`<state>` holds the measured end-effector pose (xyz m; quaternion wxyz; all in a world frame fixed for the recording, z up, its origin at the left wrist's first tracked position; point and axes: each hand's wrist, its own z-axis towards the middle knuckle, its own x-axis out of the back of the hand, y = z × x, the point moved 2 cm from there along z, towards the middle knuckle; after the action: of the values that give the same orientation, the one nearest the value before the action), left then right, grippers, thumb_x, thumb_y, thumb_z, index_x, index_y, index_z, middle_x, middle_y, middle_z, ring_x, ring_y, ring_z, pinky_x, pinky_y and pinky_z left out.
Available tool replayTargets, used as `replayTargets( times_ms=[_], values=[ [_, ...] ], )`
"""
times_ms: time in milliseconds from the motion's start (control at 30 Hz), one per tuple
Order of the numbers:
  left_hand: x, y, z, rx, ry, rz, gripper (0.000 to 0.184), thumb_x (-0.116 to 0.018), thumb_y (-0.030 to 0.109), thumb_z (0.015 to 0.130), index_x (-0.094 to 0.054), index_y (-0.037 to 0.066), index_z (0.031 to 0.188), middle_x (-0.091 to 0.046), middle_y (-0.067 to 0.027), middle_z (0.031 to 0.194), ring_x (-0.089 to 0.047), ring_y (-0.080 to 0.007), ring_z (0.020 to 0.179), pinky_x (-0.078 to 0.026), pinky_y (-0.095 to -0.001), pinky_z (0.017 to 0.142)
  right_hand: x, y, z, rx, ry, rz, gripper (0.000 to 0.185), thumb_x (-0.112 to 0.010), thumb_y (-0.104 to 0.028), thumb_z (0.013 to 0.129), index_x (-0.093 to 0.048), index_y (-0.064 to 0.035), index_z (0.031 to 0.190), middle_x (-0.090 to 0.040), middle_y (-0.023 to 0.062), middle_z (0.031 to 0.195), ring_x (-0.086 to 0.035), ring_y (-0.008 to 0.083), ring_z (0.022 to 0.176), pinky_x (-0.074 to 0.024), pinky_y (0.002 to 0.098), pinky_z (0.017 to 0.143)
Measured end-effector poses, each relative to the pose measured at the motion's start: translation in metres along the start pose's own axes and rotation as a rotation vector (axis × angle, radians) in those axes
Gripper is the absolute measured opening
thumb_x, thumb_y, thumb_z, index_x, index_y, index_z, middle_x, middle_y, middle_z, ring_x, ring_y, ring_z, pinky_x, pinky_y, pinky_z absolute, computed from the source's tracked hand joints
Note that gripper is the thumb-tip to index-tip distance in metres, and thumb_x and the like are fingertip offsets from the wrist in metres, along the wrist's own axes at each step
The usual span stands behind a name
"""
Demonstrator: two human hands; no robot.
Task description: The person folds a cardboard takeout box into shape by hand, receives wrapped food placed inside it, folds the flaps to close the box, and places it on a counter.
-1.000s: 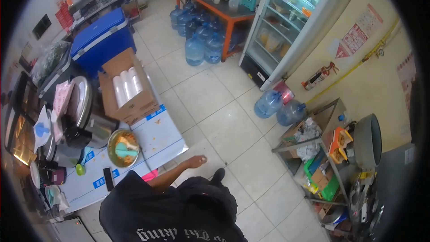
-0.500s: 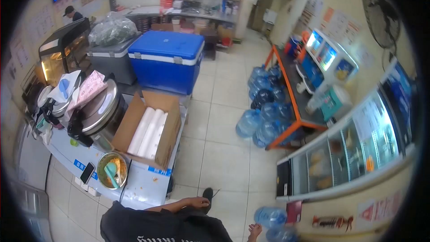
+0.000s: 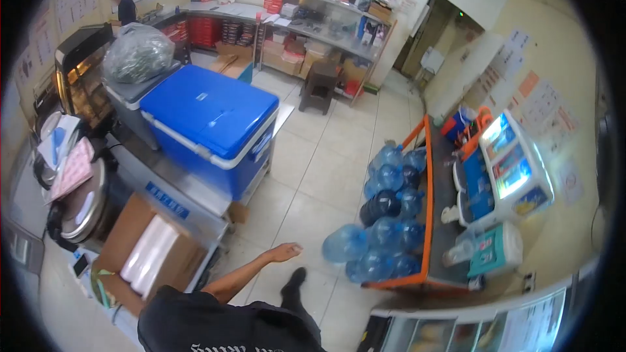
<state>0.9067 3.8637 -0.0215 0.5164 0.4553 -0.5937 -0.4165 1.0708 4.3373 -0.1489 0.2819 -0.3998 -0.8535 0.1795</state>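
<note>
My left hand [image 3: 285, 252] hangs in front of my body over the tiled floor, with its fingers loosely stretched and nothing in them. To its left is an open cardboard box [image 3: 186, 257] holding white rolls [image 3: 151, 254]. A blue cooler box [image 3: 208, 114] with a shut lid stands on the metal table ahead of the box. Right of the hand, several large blue water bottles [image 3: 345, 244] are grouped on the floor, the nearest a short gap from my fingers. My right hand is out of view.
An orange-edged table [image 3: 427, 221] carries a drink dispenser [image 3: 515, 163]. A glass-front fridge [image 3: 469, 332] is at the lower right. A dark stool [image 3: 319, 85] stands ahead near shelving. A person [image 3: 124, 5] is at the far left. Tiled floor [image 3: 310, 176] runs between the tables.
I have moved forward along the aisle: the cooler, box and bottles are nearer. My left hand reaches further forward. My right hand has left the view.
</note>
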Motion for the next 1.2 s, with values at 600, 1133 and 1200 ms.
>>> replayTargets(
  times_ms=[600, 1133, 1200],
  values=[
    [0.327, -0.072, 0.441, 0.515, 0.08, -0.433, 0.04, -0.053, 0.036, 0.099, -0.06, 0.002, 0.079, -0.052, -0.0045, 0.059, -0.049, -0.0157, 0.056, -0.042, -0.0355, 0.056, 0.077, -0.859, 0.515, 0.621, -0.139, 0.196, 0.03, -0.046, -0.029, 0.104, -0.056, -0.0032, 0.115, -0.069, 0.0112, 0.093, -0.069, 0.0197, 0.078, -0.0524, 0.0293, 0.062],
    [0.648, -0.162, 0.674, 1.251, 1.221, 0.479, 0.123, -0.068, 0.068, 0.068, -0.015, 0.001, 0.156, 0.002, -0.0297, 0.161, 0.013, -0.0534, 0.145, 0.008, -0.0807, 0.102, -0.044, -1.186, 0.783, 0.068, -0.192, -0.376, 0.034, -0.068, -0.028, 0.087, -0.068, 0.0006, 0.106, -0.07, 0.0099, 0.091, -0.064, 0.02, 0.08, -0.0527, 0.0349, 0.073],
    [0.674, -0.113, 0.684, 1.423, 0.956, 0.238, 0.079, -0.062, 0.049, 0.085, -0.039, 0.007, 0.148, -0.006, -0.0247, 0.163, 0.0, -0.0473, 0.149, -0.004, -0.0705, 0.113, -0.081, -1.263, 0.831, 0.135, -0.268, -0.48, 0.032, -0.068, -0.027, 0.086, -0.068, -0.0005, 0.105, -0.07, 0.01, 0.089, -0.064, 0.0201, 0.077, -0.0529, 0.0354, 0.07]
  ],
)
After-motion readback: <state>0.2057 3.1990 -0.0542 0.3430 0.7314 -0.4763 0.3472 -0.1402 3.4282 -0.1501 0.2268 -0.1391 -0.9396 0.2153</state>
